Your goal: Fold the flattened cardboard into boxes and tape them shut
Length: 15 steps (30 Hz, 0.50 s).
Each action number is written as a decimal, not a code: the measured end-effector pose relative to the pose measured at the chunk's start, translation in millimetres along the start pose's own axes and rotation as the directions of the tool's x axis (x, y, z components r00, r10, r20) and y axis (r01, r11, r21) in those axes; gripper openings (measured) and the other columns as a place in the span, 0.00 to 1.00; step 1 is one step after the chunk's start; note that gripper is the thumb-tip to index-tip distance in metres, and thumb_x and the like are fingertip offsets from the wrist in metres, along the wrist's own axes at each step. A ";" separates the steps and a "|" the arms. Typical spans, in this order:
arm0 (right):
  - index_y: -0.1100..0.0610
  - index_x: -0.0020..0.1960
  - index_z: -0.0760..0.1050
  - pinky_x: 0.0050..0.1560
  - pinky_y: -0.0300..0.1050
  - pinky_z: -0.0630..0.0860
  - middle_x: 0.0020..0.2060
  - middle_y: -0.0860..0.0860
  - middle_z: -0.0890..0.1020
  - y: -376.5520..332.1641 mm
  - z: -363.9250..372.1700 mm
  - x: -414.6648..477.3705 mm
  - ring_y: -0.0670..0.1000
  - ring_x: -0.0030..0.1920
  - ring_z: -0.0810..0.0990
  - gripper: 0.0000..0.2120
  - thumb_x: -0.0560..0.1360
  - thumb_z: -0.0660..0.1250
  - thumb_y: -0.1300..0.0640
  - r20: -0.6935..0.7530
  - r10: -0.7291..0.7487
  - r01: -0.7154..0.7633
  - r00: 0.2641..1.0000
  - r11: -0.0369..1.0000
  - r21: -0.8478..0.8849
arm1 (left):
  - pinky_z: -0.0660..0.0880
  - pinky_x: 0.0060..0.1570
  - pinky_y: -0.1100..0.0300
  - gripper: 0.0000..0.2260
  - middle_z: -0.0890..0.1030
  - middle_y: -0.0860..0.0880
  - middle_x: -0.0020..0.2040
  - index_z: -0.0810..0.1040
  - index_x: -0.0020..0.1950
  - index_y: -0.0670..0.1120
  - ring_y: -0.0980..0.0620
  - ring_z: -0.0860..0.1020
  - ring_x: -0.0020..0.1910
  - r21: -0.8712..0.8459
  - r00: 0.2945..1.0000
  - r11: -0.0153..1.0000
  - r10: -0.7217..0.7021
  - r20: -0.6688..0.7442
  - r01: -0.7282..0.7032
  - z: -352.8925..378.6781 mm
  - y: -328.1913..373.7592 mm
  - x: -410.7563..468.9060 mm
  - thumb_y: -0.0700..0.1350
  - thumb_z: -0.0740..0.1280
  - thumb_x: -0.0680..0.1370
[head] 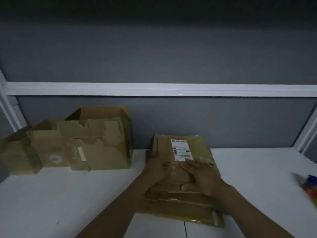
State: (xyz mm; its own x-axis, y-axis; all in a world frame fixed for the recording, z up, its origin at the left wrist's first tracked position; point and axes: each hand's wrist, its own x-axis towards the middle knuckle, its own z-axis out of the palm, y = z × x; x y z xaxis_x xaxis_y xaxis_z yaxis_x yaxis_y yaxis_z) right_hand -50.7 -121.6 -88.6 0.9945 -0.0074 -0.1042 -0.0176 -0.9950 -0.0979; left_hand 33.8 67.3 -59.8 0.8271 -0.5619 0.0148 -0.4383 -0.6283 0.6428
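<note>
So, the flattened cardboard stack (180, 208) lies on the white table (68, 194), a bit right of centre, w/ its far end touching or nearly touching the grey partition wall (223, 121). The top piece carries a white shipping label (181, 150) w/ barcodes; the text is too small to read. Strips of glossy tape show on the near pieces of the stack.

Both hands are on the stack. The left hand (157, 169) rests on the left part of the top piece; its fingers are blurred, so I cannot tell if they grip the edge or only lie there. The right hand (202, 177) lies flat on top, fingers (189, 164) straight & a little spread, tips just below the label, thumb at the near edge of the top piece. It presses, it does not close around anything.

To the left, well apart from the stack, stand open boxes (96, 143) w/ torn flaps & old tape, close together against the wall. A white rail (154, 89) runs across the wall. At the right edge of the table is a blurred coloured object (310, 188), blue & orange; what it is I cannot tell.
</note>
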 end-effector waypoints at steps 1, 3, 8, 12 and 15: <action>0.39 0.77 0.42 0.75 0.57 0.44 0.78 0.45 0.46 -0.3 4.5 -1.6 0.54 0.78 0.43 0.58 0.51 0.31 0.14 -0.026 -0.001 0.002 1.000 1.000 0.005 | 0.64 0.62 0.64 0.24 0.71 0.48 0.70 0.65 0.73 0.46 0.48 0.70 0.68 -0.030 0.999 0.999 -0.020 -0.036 0.018 1.7 1.1 3.3 0.50 0.66 0.79; 0.39 0.76 0.44 0.75 0.54 0.41 0.78 0.44 0.46 -0.9 11.7 -5.8 0.52 0.78 0.43 0.55 0.54 0.33 0.16 -0.081 0.019 -0.014 0.997 0.997 0.072 | 0.67 0.58 0.63 0.21 0.76 0.47 0.66 0.71 0.68 0.47 0.47 0.74 0.63 -0.103 0.985 0.991 -0.101 -0.143 0.087 5.6 -1.8 14.2 0.52 0.67 0.78; 0.35 0.74 0.48 0.76 0.53 0.41 0.76 0.40 0.48 3.1 22.2 -13.4 0.46 0.77 0.43 0.49 0.57 0.41 0.15 -0.171 0.065 -0.015 0.983 0.961 0.277 | 0.78 0.48 0.56 0.05 0.81 0.51 0.45 0.80 0.44 0.49 0.50 0.80 0.47 -0.465 0.959 0.869 -0.254 -0.122 0.171 14.0 4.5 25.3 0.49 0.67 0.77; 0.38 0.74 0.57 0.77 0.49 0.46 0.75 0.37 0.53 7.2 4.1 -29.7 0.40 0.75 0.48 0.38 0.67 0.60 0.29 -0.227 0.138 -0.002 0.964 0.859 0.512 | 0.75 0.43 0.57 0.08 0.78 0.51 0.43 0.78 0.45 0.46 0.54 0.75 0.42 -0.596 0.947 0.791 -0.282 -0.152 0.140 11.2 16.6 26.4 0.43 0.61 0.80; 0.42 0.74 0.60 0.72 0.42 0.52 0.70 0.35 0.58 21.5 -13.1 -37.2 0.39 0.71 0.55 0.33 0.73 0.66 0.38 -0.342 0.322 -0.036 0.883 0.772 0.635 | 0.74 0.41 0.59 0.07 0.79 0.50 0.48 0.78 0.52 0.46 0.53 0.76 0.46 -0.680 0.944 0.731 -0.261 -0.200 0.058 8.2 33.2 28.9 0.43 0.61 0.80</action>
State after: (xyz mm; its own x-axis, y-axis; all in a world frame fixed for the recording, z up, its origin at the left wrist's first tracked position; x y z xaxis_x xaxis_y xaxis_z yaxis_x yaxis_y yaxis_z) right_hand -86.7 -144.0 -73.8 0.9077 -0.3605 0.2146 -0.1146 -0.7050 -0.6999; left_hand 40.3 25.8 -44.3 0.9659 -0.2589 -0.0002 -0.0335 -0.1258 0.9915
